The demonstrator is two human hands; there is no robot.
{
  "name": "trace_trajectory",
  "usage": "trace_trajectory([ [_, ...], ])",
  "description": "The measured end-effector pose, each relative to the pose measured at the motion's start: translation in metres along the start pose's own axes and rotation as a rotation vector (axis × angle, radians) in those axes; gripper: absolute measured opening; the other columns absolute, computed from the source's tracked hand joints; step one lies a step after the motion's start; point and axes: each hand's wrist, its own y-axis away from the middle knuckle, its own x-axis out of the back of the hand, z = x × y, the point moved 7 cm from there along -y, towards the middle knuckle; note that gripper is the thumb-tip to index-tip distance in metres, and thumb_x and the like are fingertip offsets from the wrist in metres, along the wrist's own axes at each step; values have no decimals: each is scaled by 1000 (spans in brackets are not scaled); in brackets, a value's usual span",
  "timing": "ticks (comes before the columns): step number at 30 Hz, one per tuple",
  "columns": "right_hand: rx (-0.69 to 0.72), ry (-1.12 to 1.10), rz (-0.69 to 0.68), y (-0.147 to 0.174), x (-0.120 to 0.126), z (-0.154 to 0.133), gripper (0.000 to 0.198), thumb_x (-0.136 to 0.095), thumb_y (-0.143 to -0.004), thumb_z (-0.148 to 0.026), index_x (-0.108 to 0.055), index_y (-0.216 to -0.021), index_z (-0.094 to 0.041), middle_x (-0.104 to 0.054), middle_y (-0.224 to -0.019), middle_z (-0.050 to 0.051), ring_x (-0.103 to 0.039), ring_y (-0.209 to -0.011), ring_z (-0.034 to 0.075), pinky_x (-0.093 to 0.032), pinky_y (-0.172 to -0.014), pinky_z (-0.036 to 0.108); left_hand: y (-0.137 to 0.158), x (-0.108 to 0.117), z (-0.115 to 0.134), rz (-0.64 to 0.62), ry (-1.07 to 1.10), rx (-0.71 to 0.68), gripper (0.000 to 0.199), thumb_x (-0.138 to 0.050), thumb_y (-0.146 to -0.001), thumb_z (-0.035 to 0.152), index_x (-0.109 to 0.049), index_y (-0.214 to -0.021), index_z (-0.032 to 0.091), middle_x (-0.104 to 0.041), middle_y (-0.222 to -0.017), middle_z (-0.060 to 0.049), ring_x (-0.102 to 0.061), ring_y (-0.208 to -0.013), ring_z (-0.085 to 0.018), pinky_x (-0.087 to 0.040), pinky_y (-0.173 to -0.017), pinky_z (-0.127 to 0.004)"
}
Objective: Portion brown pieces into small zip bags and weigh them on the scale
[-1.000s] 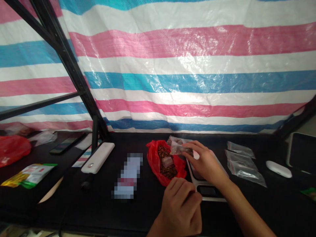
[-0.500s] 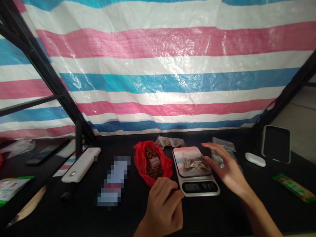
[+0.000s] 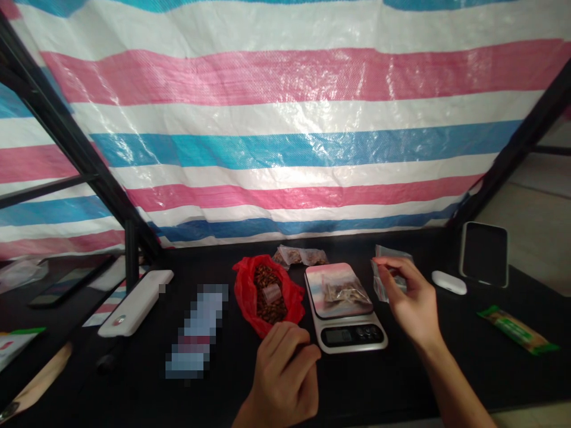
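My left hand (image 3: 285,377) is closed, fingers curled, just in front of a red plastic bag (image 3: 243,291) of small brown beans or pellets. Whether it holds anything is hidden. A small clear packet (image 3: 272,293) lies on the brown pieces. My right hand (image 3: 410,297) reaches over clear plastic bags (image 3: 381,289), thumb and fingertips brought together at their near left edge. Between the hands stands a white digital scale (image 3: 317,337). On its pan rests a clear bag of brownish pieces (image 3: 343,294).
Filled clear sachets (image 3: 303,255) lie behind the scale. Rightward are a white case (image 3: 449,282), a dark-screened device (image 3: 484,252) and a green-ended snack bar (image 3: 517,331). Leftward are a blurred-out phone-like item (image 3: 198,333), a white power bank (image 3: 136,303) and a person's forearm (image 3: 42,380).
My right hand has moved off the scale to the clear plastic bags, its spread thumb and fingers coming together. The left hand stays curled. The whole view has shifted slightly.
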Motion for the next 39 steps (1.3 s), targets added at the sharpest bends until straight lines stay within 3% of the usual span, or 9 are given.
trace_trajectory([
  [7,120,26,-135,1,-10,-7,14,-61,-94,-32,-73,-98,-26,-69,-95,5,-62,-85,21,-48,-76,35,-3,1,-2,12,0,0,26,-50,-79,-7,-62,-86,16,-59,-73,-6,-54,-69,-17,-49,-60,-30],
  [16,198,52,-221,4,-14,-19,14,-58,-96,-31,-71,-99,-26,-71,-97,5,-66,-95,23,-50,-87,37,-4,3,-1,28,-2,6,27,-50,-79,-7,-63,-84,16,-59,-73,-6,-55,-69,-17,-50,-61,-29],
  [21,203,163,-453,14,-37,-9,20,-68,-90,-32,-72,-110,-29,-72,-110,6,-66,-105,27,-48,-94,45,-6,4,-4,40,13,36,27,-48,-82,-6,-63,-82,17,-58,-72,-5,-55,-67,-16,-48,-59,-28],
  [24,174,137,-428,16,-45,-9,13,-69,-90,-32,-74,-102,-28,-74,-101,6,-68,-96,27,-50,-89,44,-7,3,-13,68,68,176,27,-47,-88,-1,-64,-83,19,-60,-75,-4,-58,-70,-15,-48,-61,-26],
  [28,121,-61,-298,21,-58,-33,9,-66,-94,-31,-70,-100,-27,-74,-103,6,-68,-100,25,-52,-89,41,5,-9,-41,73,167,614,16,-52,-98,19,-68,-102,20,-70,-96,-8,-68,-89,-19,-57,-80,-32],
  [31,129,-131,-275,37,-80,-61,9,-64,-95,-28,-70,-102,-28,-72,-105,7,-66,-103,25,-52,-92,41,23,-22,-59,104,292,894,32,-55,-100,39,-64,-124,20,-71,-119,-12,-69,-110,-23,-55,-97,-37],
  [34,151,-154,-374,59,-105,-83,17,-67,-91,-23,-71,-106,-28,-72,-109,7,-65,-106,25,-53,-94,41,30,-21,-70,226,381,987,45,-48,-101,50,-61,-131,18,-67,-133,-13,-63,-126,-24,-51,-106,-36],
  [36,159,-180,-494,71,-118,-93,23,-69,-88,-21,-72,-110,-28,-71,-116,7,-64,-111,25,-51,-99,41,28,-12,-74,287,375,992,47,-45,-102,53,-61,-131,19,-68,-133,-12,-65,-124,-23,-52,-106,-36],
  [39,92,-269,-610,77,-124,-96,13,-63,-94,-25,-73,-102,-27,-73,-109,5,-67,-105,23,-53,-96,36,21,2,-77,271,349,964,46,-43,-103,54,-67,-121,19,-72,-123,-11,-69,-115,-22,-54,-101,-35],
])
